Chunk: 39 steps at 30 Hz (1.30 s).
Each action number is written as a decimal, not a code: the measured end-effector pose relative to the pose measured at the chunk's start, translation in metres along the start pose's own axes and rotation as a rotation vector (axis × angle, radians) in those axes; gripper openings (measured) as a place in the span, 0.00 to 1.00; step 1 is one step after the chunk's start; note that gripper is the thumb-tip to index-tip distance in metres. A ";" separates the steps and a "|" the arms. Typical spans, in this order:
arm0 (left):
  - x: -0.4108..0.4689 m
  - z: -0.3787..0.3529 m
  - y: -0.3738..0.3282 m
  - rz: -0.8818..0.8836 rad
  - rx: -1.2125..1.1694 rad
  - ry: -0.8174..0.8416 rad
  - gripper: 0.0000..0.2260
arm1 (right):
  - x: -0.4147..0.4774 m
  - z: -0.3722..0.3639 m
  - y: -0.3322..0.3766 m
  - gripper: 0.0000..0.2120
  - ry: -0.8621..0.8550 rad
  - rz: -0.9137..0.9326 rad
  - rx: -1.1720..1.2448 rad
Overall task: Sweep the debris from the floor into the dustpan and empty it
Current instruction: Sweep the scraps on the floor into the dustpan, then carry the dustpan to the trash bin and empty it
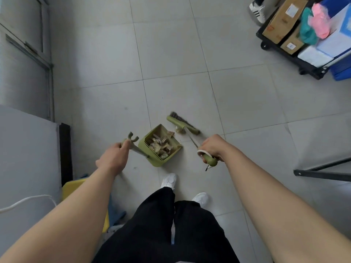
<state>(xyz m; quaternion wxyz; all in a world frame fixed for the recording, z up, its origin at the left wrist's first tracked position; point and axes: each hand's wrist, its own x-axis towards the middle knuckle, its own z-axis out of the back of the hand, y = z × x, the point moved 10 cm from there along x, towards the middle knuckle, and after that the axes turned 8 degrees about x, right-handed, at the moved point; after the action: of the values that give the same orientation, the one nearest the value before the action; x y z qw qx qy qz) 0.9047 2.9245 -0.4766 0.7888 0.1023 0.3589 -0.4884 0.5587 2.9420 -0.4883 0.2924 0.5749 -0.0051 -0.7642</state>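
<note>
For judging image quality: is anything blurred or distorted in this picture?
Head view: the wide lens bends the floor tile lines near the edges; the broom bristles are smeared by motion; the dustpan looks soft; lighting is even, with faint shadows.

Edges cut, scraps too small

The trolley [307,67] and its boxes [284,18] run off the right edge; a sneaker [257,11] is cut off at the top; debris [159,145] in the dustpan [156,163] is too small to identify; the broom [182,125] has blurred bristles.

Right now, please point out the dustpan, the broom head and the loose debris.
dustpan [158,163]: head view, its near green corner.
broom head [180,123]: head view, middle of green bar.
loose debris [179,130]: head view, brown crumpled piece by broom.
</note>
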 end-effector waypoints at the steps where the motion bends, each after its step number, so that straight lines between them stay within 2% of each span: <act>1: 0.001 -0.001 -0.003 0.001 -0.019 0.007 0.27 | -0.007 -0.004 -0.001 0.03 0.023 -0.002 0.006; 6: 0.003 -0.004 -0.006 -0.022 -0.061 -0.047 0.23 | -0.045 -0.006 0.005 0.02 0.128 -0.013 0.124; 10: 0.000 0.000 -0.002 -0.020 -0.071 -0.084 0.25 | -0.066 0.006 0.012 0.06 0.174 -0.004 0.164; 16: -0.002 0.008 -0.012 -0.041 -0.090 -0.096 0.26 | -0.081 0.043 0.021 0.07 0.132 0.045 0.120; 23: -0.001 0.034 -0.028 -0.079 -0.177 -0.167 0.26 | -0.108 0.090 0.035 0.08 0.100 -0.069 0.364; 34: -0.009 0.070 -0.081 -0.166 -0.309 -0.182 0.22 | -0.166 0.149 0.073 0.07 0.003 0.003 0.325; 39: -0.013 0.090 -0.112 -0.215 -0.342 -0.212 0.22 | -0.185 0.173 0.080 0.05 -0.040 -0.026 0.462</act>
<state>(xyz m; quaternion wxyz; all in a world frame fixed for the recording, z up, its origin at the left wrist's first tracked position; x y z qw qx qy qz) 0.8488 2.8311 -0.3823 0.7716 -0.1235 0.3602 -0.5096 0.4726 2.9029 -0.2404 0.1431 0.6111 -0.1784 -0.7578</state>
